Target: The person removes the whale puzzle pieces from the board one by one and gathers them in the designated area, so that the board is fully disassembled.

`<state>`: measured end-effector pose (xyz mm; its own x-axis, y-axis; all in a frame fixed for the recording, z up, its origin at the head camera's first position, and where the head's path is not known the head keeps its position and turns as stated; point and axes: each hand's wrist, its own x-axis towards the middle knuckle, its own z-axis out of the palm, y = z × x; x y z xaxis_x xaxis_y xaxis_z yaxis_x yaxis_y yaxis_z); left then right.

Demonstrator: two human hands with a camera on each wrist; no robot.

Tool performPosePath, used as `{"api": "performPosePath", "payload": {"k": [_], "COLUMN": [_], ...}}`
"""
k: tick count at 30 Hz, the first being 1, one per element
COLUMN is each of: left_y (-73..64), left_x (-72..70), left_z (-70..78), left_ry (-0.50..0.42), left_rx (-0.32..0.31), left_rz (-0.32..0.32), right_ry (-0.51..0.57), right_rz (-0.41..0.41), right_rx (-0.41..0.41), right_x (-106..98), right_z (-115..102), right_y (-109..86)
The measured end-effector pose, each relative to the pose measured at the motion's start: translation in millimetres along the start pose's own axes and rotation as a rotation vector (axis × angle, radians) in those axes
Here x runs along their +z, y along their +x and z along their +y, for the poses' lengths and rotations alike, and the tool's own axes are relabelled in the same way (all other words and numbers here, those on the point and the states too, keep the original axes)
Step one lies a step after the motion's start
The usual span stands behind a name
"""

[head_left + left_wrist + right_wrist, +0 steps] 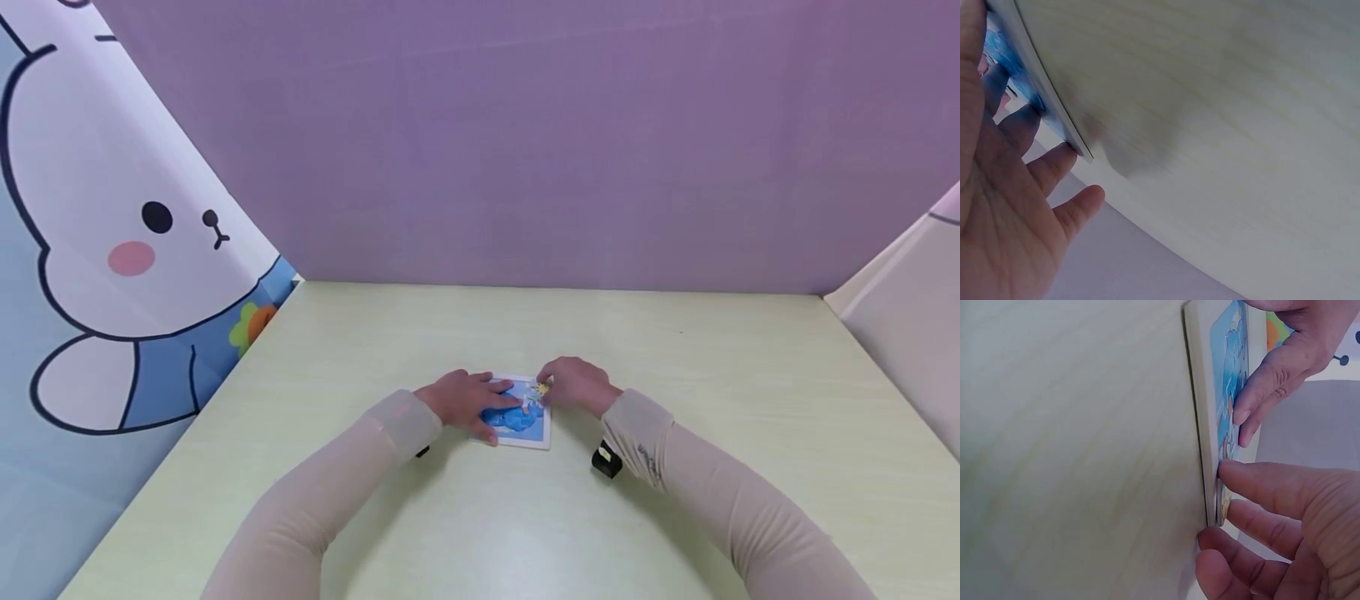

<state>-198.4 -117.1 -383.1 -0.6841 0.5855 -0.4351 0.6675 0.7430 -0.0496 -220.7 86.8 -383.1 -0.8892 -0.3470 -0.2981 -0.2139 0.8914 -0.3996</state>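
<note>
My left hand (pixel 465 402) lies flat-fingered on the puzzle board (pixel 528 427); my right hand (pixel 576 385) seemingly pinches its two-o'clock edge. It's probably light, stiff, thin: grip by edges.

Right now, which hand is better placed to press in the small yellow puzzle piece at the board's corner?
The right hand: its fingertips already rest on the small yellow piece at the far right corner of the blue puzzle board, while the left hand lies flat, steadying the board.

A child's play corner: bunny-print curtain (pixel 112 250), lilac wall (pixel 525 142), pale table (pixel 487 517).
</note>
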Motion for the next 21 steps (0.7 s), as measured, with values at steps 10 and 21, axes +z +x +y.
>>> {"api": "performPosePath", "payload": {"k": [10, 21], "left_y": [-0.1, 3.2], "left_x": [-0.2, 3.1], "left_z": [0.6, 0.4], "left_ry": [-0.008, 0.002], "left_rx": [0.007, -0.003], "left_rz": [0.006, 0.011], "right_ry": [0.051, 0.203], "right_rz": [0.035, 0.03], "right_rx": [-0.009, -0.059], "right_x": [4.1, 10.2], "right_z": [3.3, 2.9], "right_y": [1.6, -0.5]}}
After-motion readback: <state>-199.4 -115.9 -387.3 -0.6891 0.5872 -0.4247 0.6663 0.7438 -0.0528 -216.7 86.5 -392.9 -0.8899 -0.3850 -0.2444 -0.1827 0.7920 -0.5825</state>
